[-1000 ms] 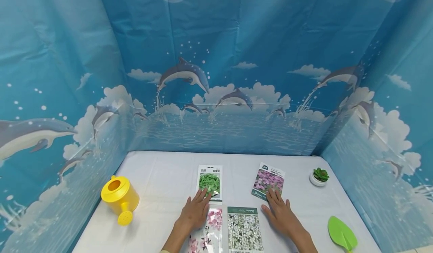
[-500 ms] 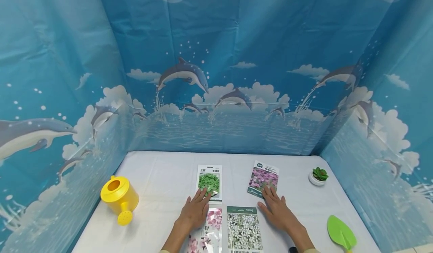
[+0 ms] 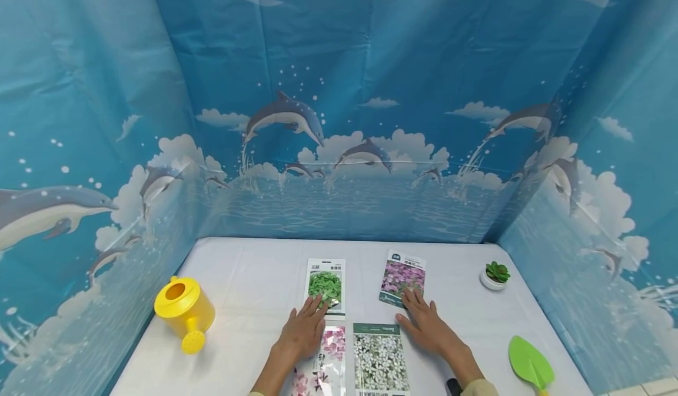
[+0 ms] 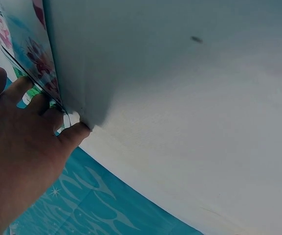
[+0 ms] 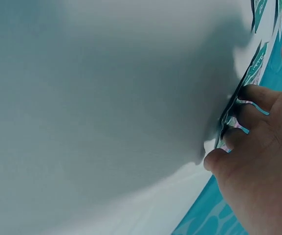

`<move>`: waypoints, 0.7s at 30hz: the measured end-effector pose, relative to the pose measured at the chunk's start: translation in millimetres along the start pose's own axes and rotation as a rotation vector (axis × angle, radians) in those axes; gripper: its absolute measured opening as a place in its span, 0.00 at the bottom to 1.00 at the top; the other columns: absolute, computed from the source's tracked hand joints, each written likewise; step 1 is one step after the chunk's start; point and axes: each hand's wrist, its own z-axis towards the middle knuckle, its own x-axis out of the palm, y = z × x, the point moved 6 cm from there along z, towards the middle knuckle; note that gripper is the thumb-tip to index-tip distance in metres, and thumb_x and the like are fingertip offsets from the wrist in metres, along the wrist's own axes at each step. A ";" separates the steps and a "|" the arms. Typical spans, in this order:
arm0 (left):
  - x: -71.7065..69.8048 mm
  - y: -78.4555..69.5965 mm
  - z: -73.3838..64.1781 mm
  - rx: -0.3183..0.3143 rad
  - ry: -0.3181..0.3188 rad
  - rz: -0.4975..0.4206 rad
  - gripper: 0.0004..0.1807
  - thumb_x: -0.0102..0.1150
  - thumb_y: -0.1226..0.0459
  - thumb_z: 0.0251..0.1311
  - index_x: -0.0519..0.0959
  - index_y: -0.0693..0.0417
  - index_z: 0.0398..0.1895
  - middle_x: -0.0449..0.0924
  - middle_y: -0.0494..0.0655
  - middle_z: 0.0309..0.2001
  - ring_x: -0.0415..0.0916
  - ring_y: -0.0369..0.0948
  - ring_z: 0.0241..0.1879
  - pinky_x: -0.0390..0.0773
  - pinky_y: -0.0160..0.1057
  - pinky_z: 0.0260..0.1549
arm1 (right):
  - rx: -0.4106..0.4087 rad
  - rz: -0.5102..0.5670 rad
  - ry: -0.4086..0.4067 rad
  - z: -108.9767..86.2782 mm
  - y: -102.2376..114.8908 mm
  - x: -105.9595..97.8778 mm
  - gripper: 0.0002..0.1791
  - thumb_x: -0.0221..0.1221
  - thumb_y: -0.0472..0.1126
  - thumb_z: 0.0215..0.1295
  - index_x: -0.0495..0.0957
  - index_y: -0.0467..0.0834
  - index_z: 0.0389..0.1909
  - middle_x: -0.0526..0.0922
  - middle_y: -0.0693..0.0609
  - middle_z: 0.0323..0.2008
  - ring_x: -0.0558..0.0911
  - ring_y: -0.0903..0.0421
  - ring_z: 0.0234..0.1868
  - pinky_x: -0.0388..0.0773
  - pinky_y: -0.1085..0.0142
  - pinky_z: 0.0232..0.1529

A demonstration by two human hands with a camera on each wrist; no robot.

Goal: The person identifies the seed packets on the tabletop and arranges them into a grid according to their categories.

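Several seed packets lie on the white table. My left hand [image 3: 302, 332] has its fingers spread, fingertips resting on the lower part of the green-leaf seed packet [image 3: 325, 284]. Under and beside that palm is a pink-blossom seed packet [image 3: 335, 349], partly hidden by the hand. My right hand [image 3: 428, 328] presses extended fingers on the lower edge of the purple-flower seed packet [image 3: 404, 273], which lies slightly tilted. Between the hands sits a white-flower seed packet [image 3: 380, 360]. The right wrist view shows the right fingers [image 5: 250, 115] flat along a packet's surface.
A yellow watering can [image 3: 185, 310] stands at the left of the table. On the right are a small succulent in a white pot [image 3: 494, 279] and a green toy shovel [image 3: 529, 362]. A blue dolphin-print curtain [image 3: 339, 208] encloses the back and sides.
My right hand has slid the purple-flower seed packet leftward over the table, closer to the green-leaf packet. My left hand has stayed in place on its packet.
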 end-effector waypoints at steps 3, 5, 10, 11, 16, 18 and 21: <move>7.1 6.8 3.2 0.000 -0.009 -0.009 0.27 0.44 0.58 0.85 0.70 0.58 0.80 0.61 0.57 0.83 0.56 0.58 0.83 0.58 0.72 0.76 | -0.017 0.008 0.006 1.5 1.7 -0.6 0.40 0.54 0.56 0.85 0.60 0.34 0.83 0.52 0.34 0.85 0.45 0.30 0.86 0.35 0.26 0.78; 13.4 12.2 5.5 0.008 -0.029 -0.006 0.27 0.43 0.57 0.85 0.70 0.57 0.80 0.61 0.56 0.83 0.56 0.58 0.83 0.58 0.71 0.76 | -0.026 0.010 0.010 2.4 2.2 -0.4 0.39 0.54 0.56 0.85 0.60 0.34 0.83 0.52 0.34 0.85 0.44 0.30 0.86 0.35 0.26 0.78; 15.5 13.7 4.7 0.012 -0.043 -0.012 0.27 0.43 0.57 0.85 0.71 0.57 0.80 0.62 0.56 0.83 0.57 0.58 0.83 0.59 0.71 0.76 | -0.034 0.008 0.020 6.6 2.9 2.3 0.39 0.54 0.56 0.85 0.61 0.34 0.83 0.52 0.34 0.85 0.45 0.30 0.86 0.36 0.25 0.78; 12.7 11.1 3.5 0.009 -0.033 -0.009 0.27 0.44 0.57 0.85 0.71 0.57 0.80 0.62 0.56 0.83 0.57 0.58 0.83 0.59 0.71 0.76 | -0.036 0.010 0.021 7.4 3.1 2.9 0.39 0.54 0.56 0.84 0.61 0.34 0.83 0.53 0.34 0.85 0.45 0.30 0.86 0.36 0.25 0.78; 0.7 0.9 0.2 -0.010 0.007 0.006 0.27 0.46 0.59 0.85 0.70 0.58 0.80 0.61 0.56 0.83 0.57 0.58 0.83 0.59 0.70 0.76 | -0.044 0.007 0.032 9.8 6.1 3.8 0.40 0.54 0.57 0.84 0.61 0.34 0.82 0.53 0.34 0.85 0.45 0.31 0.86 0.35 0.25 0.78; 1.1 1.6 0.0 -0.010 0.000 0.013 0.27 0.45 0.57 0.85 0.70 0.57 0.80 0.62 0.56 0.83 0.57 0.58 0.83 0.60 0.70 0.76 | -0.049 0.007 0.041 10.3 7.7 3.9 0.40 0.54 0.57 0.84 0.61 0.34 0.83 0.53 0.34 0.85 0.45 0.31 0.86 0.35 0.25 0.78; 1.3 1.9 -0.4 -0.007 -0.004 0.015 0.27 0.44 0.57 0.86 0.70 0.57 0.80 0.62 0.57 0.83 0.57 0.58 0.83 0.60 0.71 0.75 | -0.058 0.006 0.051 11.5 9.4 4.2 0.40 0.53 0.57 0.85 0.60 0.34 0.83 0.52 0.34 0.85 0.45 0.31 0.86 0.35 0.25 0.78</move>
